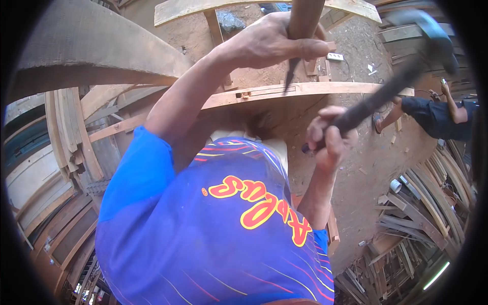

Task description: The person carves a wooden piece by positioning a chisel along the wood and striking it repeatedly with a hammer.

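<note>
Left hand (269,43) grips chisel (304,21), right hand (331,136) clenches hammer (381,96); beam (351,88), upper centre, seems part-cut: hole (242,95) opened, outlined stretch (272,92) left.

I see the hammer (386,87) only as a smear, upper right, its head the blurriest part. At the top edge the pointed tool's (305,20) handle is cut off, and it hides some left-hand (269,43) fingers. Far right, another person (439,117) is cropped by the dark rim.
</note>
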Demonstrator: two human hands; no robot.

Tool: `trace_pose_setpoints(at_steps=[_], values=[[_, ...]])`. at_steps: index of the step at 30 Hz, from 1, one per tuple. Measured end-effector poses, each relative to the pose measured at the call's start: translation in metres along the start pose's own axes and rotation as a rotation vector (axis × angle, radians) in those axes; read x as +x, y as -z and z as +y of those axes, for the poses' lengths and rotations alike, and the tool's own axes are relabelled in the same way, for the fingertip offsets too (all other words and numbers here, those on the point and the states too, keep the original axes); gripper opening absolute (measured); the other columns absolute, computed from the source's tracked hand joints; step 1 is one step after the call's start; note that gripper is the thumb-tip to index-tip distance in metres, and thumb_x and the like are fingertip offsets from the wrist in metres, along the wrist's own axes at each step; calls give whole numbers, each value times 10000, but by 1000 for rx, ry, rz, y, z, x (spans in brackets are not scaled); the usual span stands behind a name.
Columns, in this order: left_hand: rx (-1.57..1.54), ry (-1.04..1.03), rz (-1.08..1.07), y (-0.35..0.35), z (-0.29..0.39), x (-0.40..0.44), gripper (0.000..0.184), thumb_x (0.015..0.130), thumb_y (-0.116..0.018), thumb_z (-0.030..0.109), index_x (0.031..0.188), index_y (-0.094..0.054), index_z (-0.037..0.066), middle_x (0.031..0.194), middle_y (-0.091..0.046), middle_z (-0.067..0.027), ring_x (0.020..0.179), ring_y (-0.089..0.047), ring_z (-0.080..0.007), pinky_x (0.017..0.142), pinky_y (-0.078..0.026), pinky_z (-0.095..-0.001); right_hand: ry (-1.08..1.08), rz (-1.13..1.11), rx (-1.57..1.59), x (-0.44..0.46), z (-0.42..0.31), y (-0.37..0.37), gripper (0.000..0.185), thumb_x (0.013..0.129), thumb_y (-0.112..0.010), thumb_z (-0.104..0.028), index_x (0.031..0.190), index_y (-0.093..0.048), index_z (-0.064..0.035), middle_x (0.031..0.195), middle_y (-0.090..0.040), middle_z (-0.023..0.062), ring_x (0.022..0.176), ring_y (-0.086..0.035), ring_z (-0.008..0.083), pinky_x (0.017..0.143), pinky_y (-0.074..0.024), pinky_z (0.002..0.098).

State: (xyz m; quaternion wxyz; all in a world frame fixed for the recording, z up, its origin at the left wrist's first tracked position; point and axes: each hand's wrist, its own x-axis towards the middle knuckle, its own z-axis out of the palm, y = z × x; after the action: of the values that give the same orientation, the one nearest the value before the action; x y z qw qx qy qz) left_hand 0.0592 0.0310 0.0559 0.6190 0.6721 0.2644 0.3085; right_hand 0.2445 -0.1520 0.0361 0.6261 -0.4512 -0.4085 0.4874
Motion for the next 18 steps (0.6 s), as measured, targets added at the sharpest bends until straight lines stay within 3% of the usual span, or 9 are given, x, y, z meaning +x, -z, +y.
trace_pose_setpoints(at_steps=[2, 4, 6, 8, 10, 13, 18], values=[[127, -63, 74, 2, -2, -4, 478, 891, -810, 428, 1169, -708, 52, 935, -716, -40, 818, -668, -124, 712, -538, -301, 227, -48, 24, 4, 1, 15, 273, 950, -628, -199, 1104, -614, 26, 651, -575, 50, 461, -485, 90, 405, -383, 241], [333, -27, 169, 3, 7, -18, 464, 868, -842, 390, 1149, -708, 45, 912, -713, -33, 862, -679, -138, 762, -547, -316, 187, 128, -38, -1, -18, 11, 314, 959, -624, -232, 1124, -585, 32, 632, -535, 38, 453, -478, 104, 426, -410, 251], [273, -109, 180, 4, -2, -24, 396, 885, -836, 361, 1072, -705, 38, 860, -693, -30, 816, -670, -119, 714, -540, -294, 174, 242, -90, -7, -26, 9, 333, 966, -612, -243, 1139, -572, 38, 619, -507, 28, 450, -470, 107, 434, -419, 256], [-104, -151, 202, 8, -31, -27, 321, 931, -794, 336, 1000, -680, 44, 801, -661, -18, 760, -647, -93, 662, -521, -263, 187, 370, -146, -13, -19, 3, 352, 974, -601, -254, 1153, -559, 45, 606, -478, 19, 447, -462, 109, 442, -428, 262], [-147, -154, 219, -3, -44, -34, 305, 986, -723, 345, 1015, -639, 53, 750, -621, -6, 698, -607, -74, 621, -493, -237, 127, 556, -165, -30, -8, -7, 354, 981, -573, -241, 1163, -545, 61, 606, -448, 12, 444, -445, 103, 430, -427, 265], [-341, -227, 262, -9, -60, -34, 376, 1021, -648, 406, 1101, -591, 43, 761, -600, -5, 656, -573, -84, 610, -483, -243, 150, 580, -155, -50, 19, -20, 334, 982, -577, -210, 1152, -553, 76, 607, -457, 14, 442, -434, 97, 420, -419, 260], [-332, -153, 214, -12, -47, -41, 372, 1008, -671, 393, 1071, -587, 37, 803, -627, -22, 666, -597, -89, 604, -483, -240, 27, 658, -191, -78, 34, -41, 274, 1014, -590, -175, 1127, -570, 75, 616, -470, 12, 453, -422, 81, 419, -403, 250]])
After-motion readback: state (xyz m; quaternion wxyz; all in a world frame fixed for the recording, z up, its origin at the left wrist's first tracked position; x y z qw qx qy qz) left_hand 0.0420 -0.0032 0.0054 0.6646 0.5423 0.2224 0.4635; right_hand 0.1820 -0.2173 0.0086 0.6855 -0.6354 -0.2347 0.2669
